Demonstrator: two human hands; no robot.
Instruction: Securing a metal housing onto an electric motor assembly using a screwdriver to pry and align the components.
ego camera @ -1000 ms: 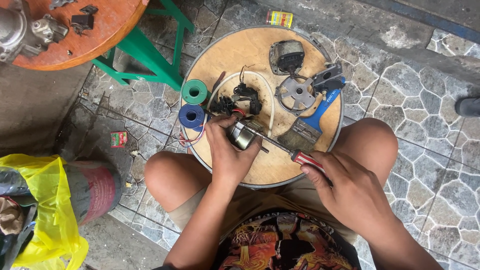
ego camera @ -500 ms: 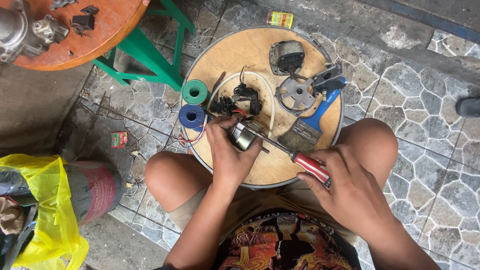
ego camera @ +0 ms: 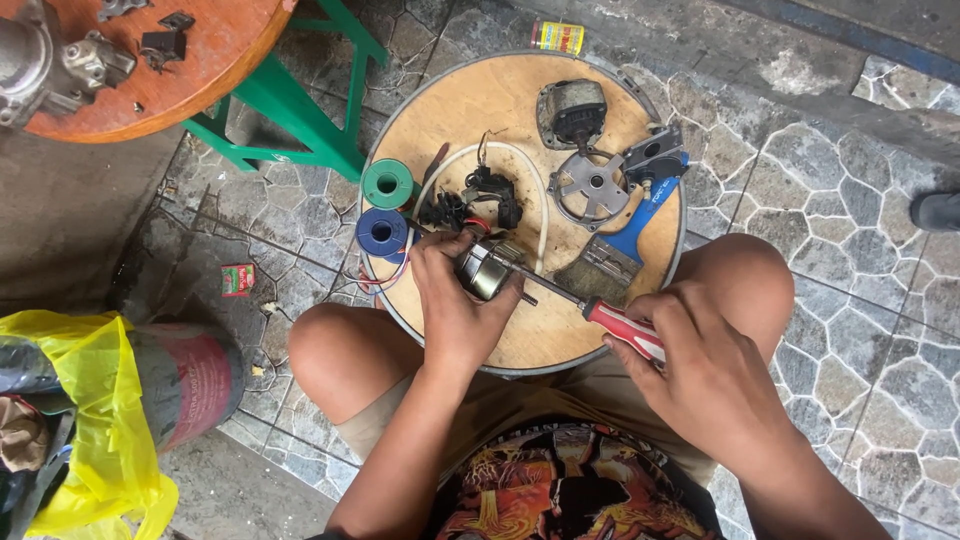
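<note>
My left hand [ego camera: 455, 300] grips a small metal motor [ego camera: 487, 270] on the round wooden board [ego camera: 480, 100] that rests across my knees. My right hand [ego camera: 700, 365] holds a screwdriver with a red and white handle [ego camera: 622, 327]; its dark shaft runs up-left to the motor. Black wired parts [ego camera: 470, 207] and a white cable loop lie just beyond the motor.
On the board lie a green spool [ego camera: 387, 184], a blue spool [ego camera: 381, 232], a blue-handled brush [ego camera: 620, 245], a grey round bracket [ego camera: 596, 185] and a dark housing [ego camera: 572, 112]. An orange table with a green frame [ego camera: 150, 60] stands upper left. A yellow bag [ego camera: 90, 420] sits lower left.
My right hand has shifted slightly with the screwdriver; the shaft stays at the motor. The left hand keeps its grip.
</note>
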